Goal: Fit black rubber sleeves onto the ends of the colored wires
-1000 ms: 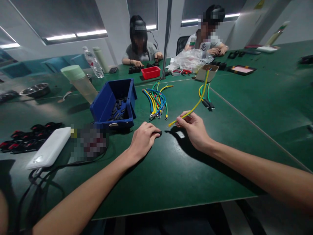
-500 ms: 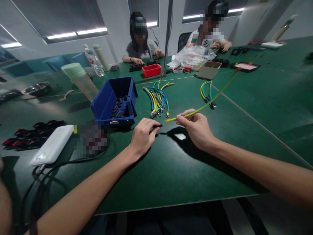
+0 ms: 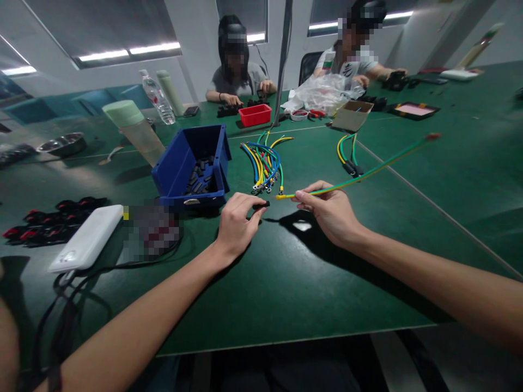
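Between thumb and fingers, my left hand point(image 3: 239, 226) pinches a short black sleeve point(image 3: 261, 205). My right hand point(image 3: 327, 209) grips a yellow-green wire point(image 3: 376, 170) close to its yellow-ended terminal, which points at the sleeve with a small gap between them. The wire's other end reaches up to the right. Beyond my hands lies a bundle of blue, yellow and green wires point(image 3: 265, 163) with ring terminals. Two or so yellow-green wires with black sleeves point(image 3: 350, 166) lie behind my right hand. A blue bin point(image 3: 163, 177) holding several black sleeves stands behind my left hand.
A white power bank point(image 3: 87, 239) with black cables lies at left, beside black-and-red items point(image 3: 53, 223). A green-lidded bottle point(image 3: 134, 133) leans behind the bin. Farther back are a red box point(image 3: 255, 116), a cardboard box point(image 3: 351, 116), a plastic bag point(image 3: 322, 95) and two people working.
The wire's far end has swung down and to the right. My left hand has shifted slightly, showing more of the sleeve. The co-worker at right has reached an arm out over a black object.
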`<state>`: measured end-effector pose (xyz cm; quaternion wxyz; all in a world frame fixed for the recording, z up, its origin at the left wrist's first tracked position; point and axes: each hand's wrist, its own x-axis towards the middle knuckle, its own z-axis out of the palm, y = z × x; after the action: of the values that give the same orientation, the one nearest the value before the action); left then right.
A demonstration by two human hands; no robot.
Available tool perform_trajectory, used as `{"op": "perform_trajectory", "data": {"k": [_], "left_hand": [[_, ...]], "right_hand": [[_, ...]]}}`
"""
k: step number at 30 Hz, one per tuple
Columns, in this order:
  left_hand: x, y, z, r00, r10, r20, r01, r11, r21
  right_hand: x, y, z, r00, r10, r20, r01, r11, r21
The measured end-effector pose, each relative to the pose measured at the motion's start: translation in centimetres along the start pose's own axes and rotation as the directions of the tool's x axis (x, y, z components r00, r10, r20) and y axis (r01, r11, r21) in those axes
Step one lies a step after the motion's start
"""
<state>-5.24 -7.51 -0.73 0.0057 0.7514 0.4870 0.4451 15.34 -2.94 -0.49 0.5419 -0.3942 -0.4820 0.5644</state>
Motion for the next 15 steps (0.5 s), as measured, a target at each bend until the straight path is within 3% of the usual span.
{"op": "perform_trajectory", "data": {"k": [15], "left_hand": [[-0.01, -0.22, 0.19, 0.997, -0.031, -0.07, 0.028, 0.999, -0.042]], "right_hand": [[-0.24, -0.41, 0.04, 0.998, 0.036, 0.042, -0.035, 0.999, -0.025]]}}
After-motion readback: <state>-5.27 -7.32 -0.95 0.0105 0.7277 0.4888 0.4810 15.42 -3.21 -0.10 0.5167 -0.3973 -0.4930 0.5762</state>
